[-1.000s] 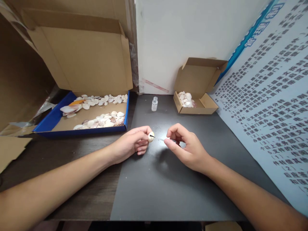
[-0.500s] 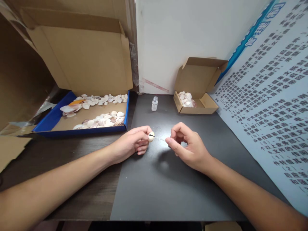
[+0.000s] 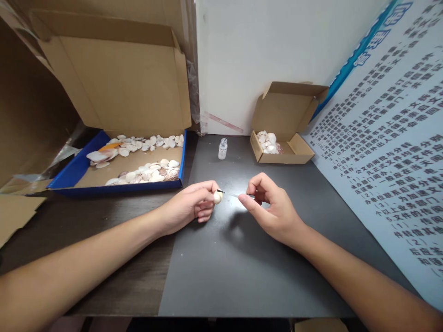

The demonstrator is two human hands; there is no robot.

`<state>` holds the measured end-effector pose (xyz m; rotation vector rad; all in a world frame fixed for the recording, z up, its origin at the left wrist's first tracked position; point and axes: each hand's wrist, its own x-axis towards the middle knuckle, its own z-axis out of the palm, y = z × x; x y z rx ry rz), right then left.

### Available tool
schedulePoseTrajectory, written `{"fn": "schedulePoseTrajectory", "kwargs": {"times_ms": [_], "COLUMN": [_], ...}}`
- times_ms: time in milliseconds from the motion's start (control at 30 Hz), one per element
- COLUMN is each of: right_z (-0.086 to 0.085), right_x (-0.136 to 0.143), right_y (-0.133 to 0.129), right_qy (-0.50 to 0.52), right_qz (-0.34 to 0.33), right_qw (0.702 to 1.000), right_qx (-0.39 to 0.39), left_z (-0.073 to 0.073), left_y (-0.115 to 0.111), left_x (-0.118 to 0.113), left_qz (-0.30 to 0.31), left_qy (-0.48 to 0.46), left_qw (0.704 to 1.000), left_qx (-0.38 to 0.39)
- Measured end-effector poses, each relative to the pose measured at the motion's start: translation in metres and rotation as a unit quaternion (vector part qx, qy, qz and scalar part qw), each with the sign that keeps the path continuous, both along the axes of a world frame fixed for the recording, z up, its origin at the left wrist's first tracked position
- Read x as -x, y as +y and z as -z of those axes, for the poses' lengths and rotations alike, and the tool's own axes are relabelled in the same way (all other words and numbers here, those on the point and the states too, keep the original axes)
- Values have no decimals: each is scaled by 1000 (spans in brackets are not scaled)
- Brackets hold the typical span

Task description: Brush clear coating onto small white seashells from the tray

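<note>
Pinching 1 shell (image 3: 217,198) left, 1 brush (image 3: 220,191) right, closed hands (image 3: 200,201) (image 3: 270,207) sit before 1 bottle (image 3: 222,150), 2 open boxes (image 3: 116,189) (image 3: 285,158).

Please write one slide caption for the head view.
Left hand holds a small shell; right hand holds a thin brush near it.

Printed Chinese text on the wall panel (image 3: 387,138) suggests an office, with a desktop (image 3: 249,272) below.
</note>
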<state>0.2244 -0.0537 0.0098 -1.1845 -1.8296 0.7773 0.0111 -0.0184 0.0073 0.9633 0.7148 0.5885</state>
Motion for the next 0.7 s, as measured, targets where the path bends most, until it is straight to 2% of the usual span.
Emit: {"fn": "schedulePoseTrajectory", "kwargs": {"times_ms": [500, 700], "right_z": [-3, -4], "right_x": [2, 2], "right_y": [-2, -1], "right_qy": [30, 15], "right_qz": [18, 19], "right_qw": [998, 999], "right_qx": [-52, -41], "left_z": [0, 0], "left_y": [0, 0], "left_x": [1, 1], "left_qz": [0, -5], "left_qy": [1, -1], "left_qw": [1000, 1000], "left_qx": [-6, 0]}}
